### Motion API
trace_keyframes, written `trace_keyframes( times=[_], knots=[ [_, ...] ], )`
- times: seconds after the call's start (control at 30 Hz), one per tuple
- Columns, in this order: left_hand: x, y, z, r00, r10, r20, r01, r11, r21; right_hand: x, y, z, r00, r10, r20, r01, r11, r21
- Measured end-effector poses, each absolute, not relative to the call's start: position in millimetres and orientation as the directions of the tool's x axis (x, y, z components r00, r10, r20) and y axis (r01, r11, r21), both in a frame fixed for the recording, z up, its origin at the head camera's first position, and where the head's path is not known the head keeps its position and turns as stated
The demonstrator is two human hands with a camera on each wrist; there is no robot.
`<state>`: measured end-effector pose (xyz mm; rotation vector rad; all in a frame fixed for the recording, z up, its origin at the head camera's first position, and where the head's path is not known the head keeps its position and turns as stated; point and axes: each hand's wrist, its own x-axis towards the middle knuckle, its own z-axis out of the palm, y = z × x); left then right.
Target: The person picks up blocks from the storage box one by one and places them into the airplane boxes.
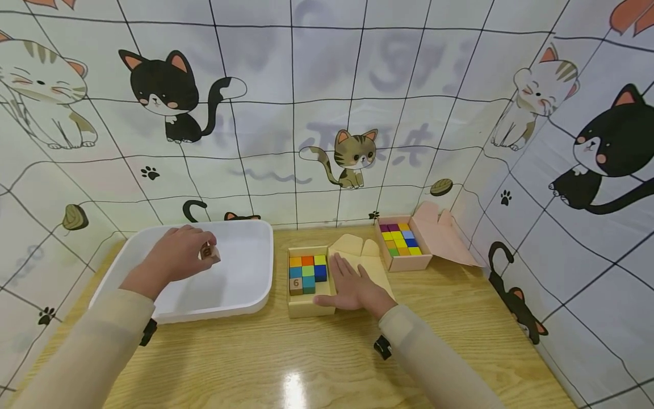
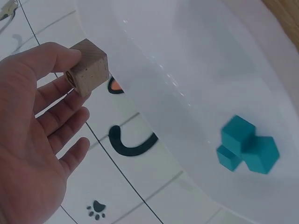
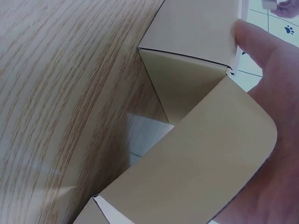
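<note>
Over the white basin, my left hand pinches a wooden cube between thumb and fingers; one face carries a dark mark. Three teal cubes lie together inside the basin in the left wrist view; they are hidden in the head view. My right hand lies with straight fingers on the folded-back lid of a pale yellow box, its thumb at the box's edge. Coloured cubes and one wooden cube marked 6 sit in rows in that box.
A pink box of coloured cubes stands at the back right, its lid folded open to the right. The wooden table meets a cat-patterned cloth wall behind and at both sides.
</note>
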<state>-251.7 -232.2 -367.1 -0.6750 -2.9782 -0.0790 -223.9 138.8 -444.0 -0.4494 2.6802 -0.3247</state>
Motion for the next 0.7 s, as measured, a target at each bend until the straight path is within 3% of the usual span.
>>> trace_keyframes(
  times=[0.7],
  knots=[
    [-263.6,-124.0,-362.7,-0.777,0.605,0.172,0.618,0.786,0.024,-226.3,137.5,-444.2,-0.862,-0.345,-0.372,-0.261,0.93,-0.257]
  ],
)
